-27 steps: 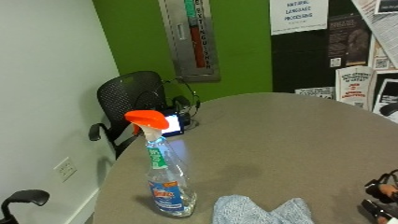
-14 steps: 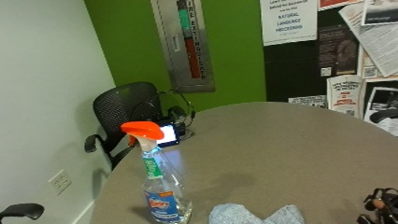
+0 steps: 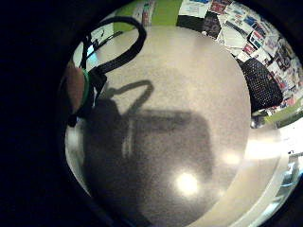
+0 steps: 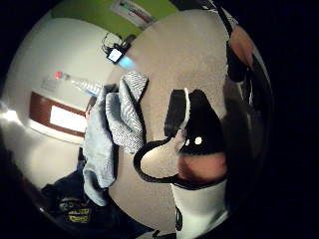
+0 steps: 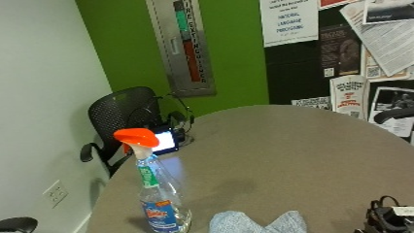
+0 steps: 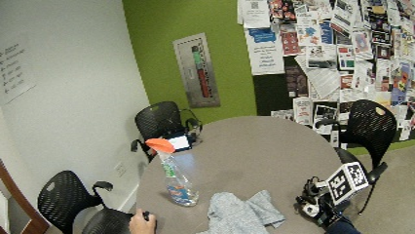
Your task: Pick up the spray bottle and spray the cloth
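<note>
One round table holds everything: the grey cloth lies between the upright spray bottle and the gloved right hand, which rests well apart from it, grip unreadable.

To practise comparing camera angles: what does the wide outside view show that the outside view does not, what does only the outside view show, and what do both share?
Only the wide outside view shows a bare hand at the table's near edge, the gloved right hand resting on the table, a whiteboard and three chairs. Only the outside view shows the wall socket clearly. Both share the upright bottle with its orange head, the cloth lying beside it, the lit screen and the green wall.
</note>
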Tool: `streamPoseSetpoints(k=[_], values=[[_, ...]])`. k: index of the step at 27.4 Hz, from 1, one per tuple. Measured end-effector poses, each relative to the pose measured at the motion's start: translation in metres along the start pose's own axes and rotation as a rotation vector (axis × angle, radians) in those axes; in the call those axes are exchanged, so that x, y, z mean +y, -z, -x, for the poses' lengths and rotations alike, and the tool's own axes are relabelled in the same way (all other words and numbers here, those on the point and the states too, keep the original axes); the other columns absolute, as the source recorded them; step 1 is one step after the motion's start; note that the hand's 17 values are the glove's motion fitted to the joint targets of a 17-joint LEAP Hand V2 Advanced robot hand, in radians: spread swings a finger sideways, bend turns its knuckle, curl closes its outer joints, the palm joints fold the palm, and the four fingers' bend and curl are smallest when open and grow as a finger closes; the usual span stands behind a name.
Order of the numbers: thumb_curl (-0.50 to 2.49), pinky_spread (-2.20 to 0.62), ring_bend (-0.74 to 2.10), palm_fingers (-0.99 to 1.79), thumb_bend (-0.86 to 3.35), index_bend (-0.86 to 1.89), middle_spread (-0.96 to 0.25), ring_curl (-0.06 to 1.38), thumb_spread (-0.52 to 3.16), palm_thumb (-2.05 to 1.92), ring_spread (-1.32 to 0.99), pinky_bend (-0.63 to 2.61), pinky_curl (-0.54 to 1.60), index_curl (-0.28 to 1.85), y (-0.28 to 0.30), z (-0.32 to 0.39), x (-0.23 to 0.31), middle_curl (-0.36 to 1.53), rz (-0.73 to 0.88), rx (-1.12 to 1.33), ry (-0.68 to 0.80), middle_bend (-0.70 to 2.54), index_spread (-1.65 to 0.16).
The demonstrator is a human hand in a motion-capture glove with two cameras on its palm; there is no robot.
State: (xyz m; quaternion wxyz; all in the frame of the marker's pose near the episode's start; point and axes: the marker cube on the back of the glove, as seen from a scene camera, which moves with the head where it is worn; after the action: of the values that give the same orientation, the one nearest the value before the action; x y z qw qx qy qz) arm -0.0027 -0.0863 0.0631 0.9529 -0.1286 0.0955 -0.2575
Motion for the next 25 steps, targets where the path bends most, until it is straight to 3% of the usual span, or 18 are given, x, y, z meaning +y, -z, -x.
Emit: streamPoseSetpoints(k=[14, 25], values=[[0.48, -0.26, 0.62, 1.12, -0.01, 0.16, -0.13, 0.54, 1.29, 0.6, -0.22, 0.4, 0.44, 0.31, 0.007, 0.011, -0.002, 0.58, -0.05, 0.0, 0.013, 0.44, -0.24], [0.48, -0.13, 0.42, 1.01, -0.01, 0.22, -0.09, 0.47, 1.3, 0.61, -0.19, 0.27, 0.4, 0.38, 0.009, 0.017, -0.004, 0.51, -0.068, 0.002, 0.031, 0.27, -0.25]])
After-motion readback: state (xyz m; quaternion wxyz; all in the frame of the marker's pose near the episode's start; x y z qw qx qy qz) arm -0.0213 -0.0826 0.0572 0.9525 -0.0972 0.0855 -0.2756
